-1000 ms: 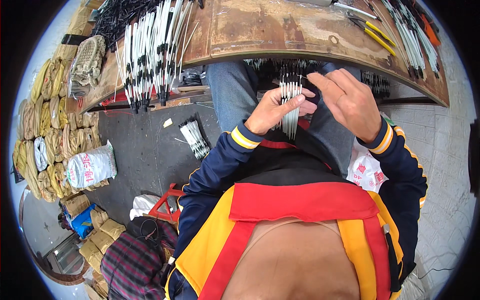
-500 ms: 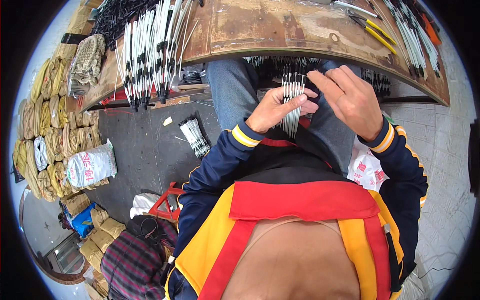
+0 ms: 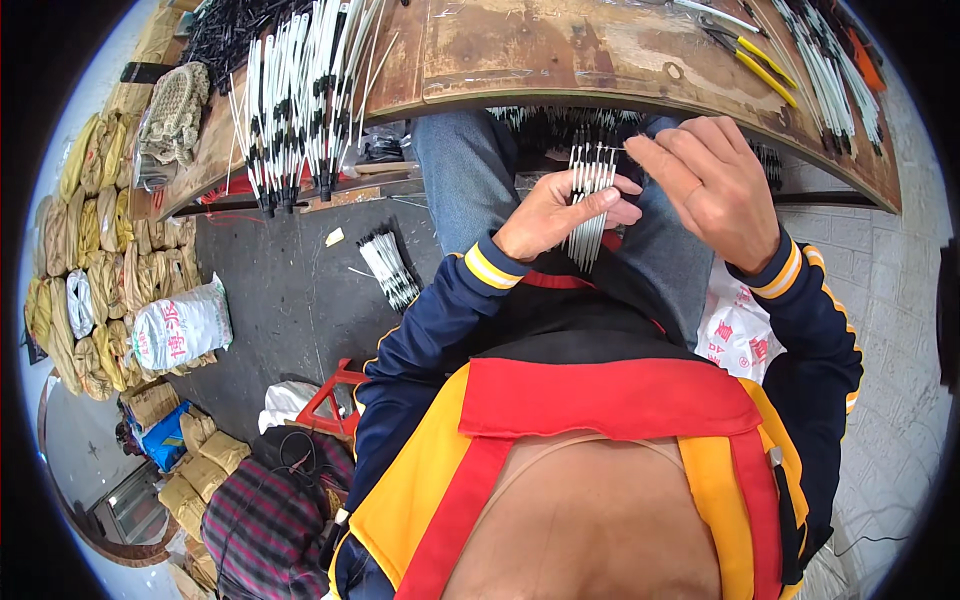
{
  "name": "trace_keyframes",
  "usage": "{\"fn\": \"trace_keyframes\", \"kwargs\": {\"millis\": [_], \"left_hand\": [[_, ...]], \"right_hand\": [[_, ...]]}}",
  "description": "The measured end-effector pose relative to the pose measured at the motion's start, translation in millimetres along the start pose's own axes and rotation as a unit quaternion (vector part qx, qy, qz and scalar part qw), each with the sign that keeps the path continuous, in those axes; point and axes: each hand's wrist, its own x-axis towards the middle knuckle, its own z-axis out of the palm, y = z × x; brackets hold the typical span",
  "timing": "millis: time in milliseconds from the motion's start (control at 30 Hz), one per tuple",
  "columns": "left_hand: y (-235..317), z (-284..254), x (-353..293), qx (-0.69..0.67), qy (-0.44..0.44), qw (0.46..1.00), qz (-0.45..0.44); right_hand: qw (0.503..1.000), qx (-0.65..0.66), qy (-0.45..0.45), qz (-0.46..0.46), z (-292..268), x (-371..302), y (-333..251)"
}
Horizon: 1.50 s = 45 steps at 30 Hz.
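Observation:
My left hand (image 3: 572, 213) is closed round a fanned row of thin white rods with black upper ends (image 3: 590, 180), held upright over my lap with the thumb across the front. Just right of their tops, my right hand (image 3: 712, 180) is closed, thumb and forefinger pinched together. A thin, pale wire-like strand (image 3: 612, 149) runs crosswise from that pinch to the upper part of the rods. Its exact kind is too fine to make out.
A wooden workbench (image 3: 540, 50) spans the far side, bearing bundles of white-and-black rods (image 3: 300, 100) and yellow-handled pliers (image 3: 765, 70). Another rod bundle (image 3: 388, 268) lies on the dark floor at left, near a red stool (image 3: 335, 395). Wrapped packages (image 3: 90, 260) are stacked farther left.
My right hand has shifted slightly right, away from the rods, with the strand showing between. My left hand and the rods stay nearly in place.

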Motion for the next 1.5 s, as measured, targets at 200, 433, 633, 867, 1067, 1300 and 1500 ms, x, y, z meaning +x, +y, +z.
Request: {"fn": "trace_keyframes", "kwargs": {"millis": [200, 433, 633, 867, 1067, 1300, 1500], "left_hand": [[-0.6, -1.5, -1.5, -0.011, -0.018, 1.0, -0.002], [0.2, -1.7, -1.6, 0.006, -0.029, 1.0, -0.004], [-3.3, 0.4, -3.1, -0.019, -0.019, 1.0, -0.004], [-2.2, -1.4, -1.0, -0.011, -0.028, 1.0, 0.005], [6.3, -3.3, 10.9, -0.001, 0.012, 1.0, 0.012], [38.6, -16.7, 48.0, 0.116, 0.053, 0.986, 0.108], [63.9, -4.9, 52.7, 0.196, 0.044, 0.972, 0.121]], "right_hand": [[0.998, 0.056, 0.014, 0.002, 6.2, 1.3, 2.0], [0.997, 0.068, 0.028, 0.002, 10.8, 0.2, 1.9], [0.993, 0.113, 0.025, 0.017, 15.8, -3.9, 1.3], [0.96, 0.255, 0.031, 0.113, 24.5, -0.8, -3.0], [0.916, 0.333, 0.082, 0.21, 43.2, 23.8, -3.1], [0.956, 0.187, 0.17, 0.15, 59.2, 80.7, 123.8], [0.987, 0.015, -0.037, 0.154, 96.9, 101.7, 217.9]]}}
